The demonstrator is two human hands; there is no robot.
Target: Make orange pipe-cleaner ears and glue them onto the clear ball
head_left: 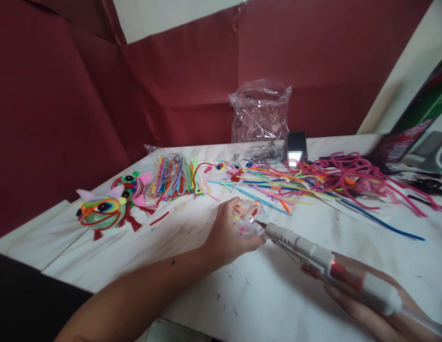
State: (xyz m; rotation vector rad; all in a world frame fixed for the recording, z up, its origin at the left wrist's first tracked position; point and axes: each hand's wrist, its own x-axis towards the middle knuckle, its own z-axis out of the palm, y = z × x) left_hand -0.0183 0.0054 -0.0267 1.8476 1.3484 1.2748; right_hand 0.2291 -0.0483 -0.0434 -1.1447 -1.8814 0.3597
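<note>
My left hand (226, 232) is wrapped round a clear, rounded plastic piece (247, 225) with small orange, yellow and pink bits on or in it; I cannot tell its exact kind. In my right hand (363, 304) is a white glue gun (313, 256), with a red-orange glow on its body. Its dark nozzle tip points left and reaches the plastic piece, though contact is hard to make out. To the left, two colourful animal-like figures (103, 209) with big eyes and red tassels stand on the table.
Behind my hands lie a bag of coloured pipe cleaners (176, 175) and a spread of loose pink, orange and blue ones (349, 180). A crumpled clear bag (259, 116) and a small black device (296, 145) stand near the dark red backdrop (185, 76).
</note>
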